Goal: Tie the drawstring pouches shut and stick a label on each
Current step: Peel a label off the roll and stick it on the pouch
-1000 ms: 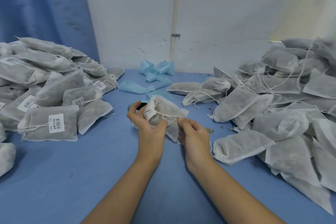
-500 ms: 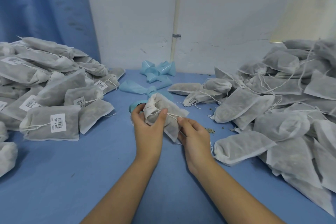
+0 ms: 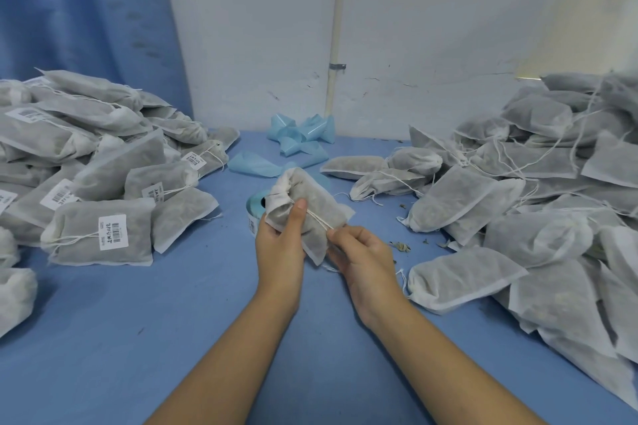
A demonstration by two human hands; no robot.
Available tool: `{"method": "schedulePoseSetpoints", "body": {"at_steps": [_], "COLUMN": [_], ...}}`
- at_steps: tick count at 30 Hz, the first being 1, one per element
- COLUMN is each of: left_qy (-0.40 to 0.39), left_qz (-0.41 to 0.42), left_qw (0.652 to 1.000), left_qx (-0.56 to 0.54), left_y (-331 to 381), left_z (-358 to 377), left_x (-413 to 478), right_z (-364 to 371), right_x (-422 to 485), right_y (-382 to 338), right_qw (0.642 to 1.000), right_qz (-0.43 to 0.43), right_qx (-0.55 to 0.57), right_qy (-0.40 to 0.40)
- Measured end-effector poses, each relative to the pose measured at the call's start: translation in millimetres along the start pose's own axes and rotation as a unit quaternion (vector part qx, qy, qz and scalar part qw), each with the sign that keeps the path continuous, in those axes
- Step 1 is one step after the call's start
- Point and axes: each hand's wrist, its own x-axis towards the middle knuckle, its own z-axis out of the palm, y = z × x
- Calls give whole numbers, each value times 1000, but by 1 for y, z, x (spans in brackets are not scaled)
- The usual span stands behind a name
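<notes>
Left hand (image 3: 280,247) grips the pouch (image 3: 305,209), thumb on its cinched neck, right hand (image 3: 364,260) pinches the string (image 3: 319,219) taut, over the counter (image 3: 155,321) between a labelled pile (image 3: 103,183) and an unlabelled one (image 3: 535,200).

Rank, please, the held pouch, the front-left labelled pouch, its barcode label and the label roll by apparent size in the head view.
1. Labelled pouch and held pouch: alike, not ranked.
2. Barcode label.
3. Label roll: mostly hidden, unsure.
</notes>
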Motion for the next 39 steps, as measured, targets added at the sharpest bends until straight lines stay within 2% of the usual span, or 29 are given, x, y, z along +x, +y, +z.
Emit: {"method": "schedulePoseSetpoints", "body": {"at_steps": [2, 5, 15, 19, 21, 24, 26, 29, 32, 34, 36, 39], "left_qy": [3, 10, 35, 34, 35, 55, 57, -10, -90, -112, -118, -130], "left_qz": [24, 36, -17, 15, 41, 73, 93, 105, 65, 51, 81, 140], "left_qw": [1000, 999, 999, 999, 998, 991, 982, 963, 952, 944, 924, 884], "left_qx": [10, 13, -26, 0, 29, 98, 154, 246, 285, 305, 355, 426], "left_y": [2, 5, 9, 8, 12, 14, 14, 15, 17, 17, 15, 15], "left_z": [1, 2, -3, -2, -3, -10, -18, -33, -44, -46, -48, -48], "left_x": [-1, -1, 1, 0, 1, 5, 8, 14, 23, 27, 27, 25], "right_z": [1, 2, -1, -1, 0, 0, -1, 0, 1, 1, 0, -4], "right_x": [0, 0, -1, 4, 7, 13, 16, 19, 23, 25, 24, 20], "right_y": [1, 1, -2, 2, 5, 8, 7, 5, 3, 0, -1, 1], "right_qw": [1000, 1000, 996, 994, 986, 956, 943, 932, 919, 930, 945, 939], "right_qz": [-9, -14, -60, -70, -80, -80, -73, -76, -81, -67, -58, -83], "right_qx": [-26, 1, -58, -79, -143, -283, -323, -354, -385, -362, -321, -333], "right_qy": [1, -12, -28, -28, -5, 12, 11, 5, 0, 0, -9, -25]}}
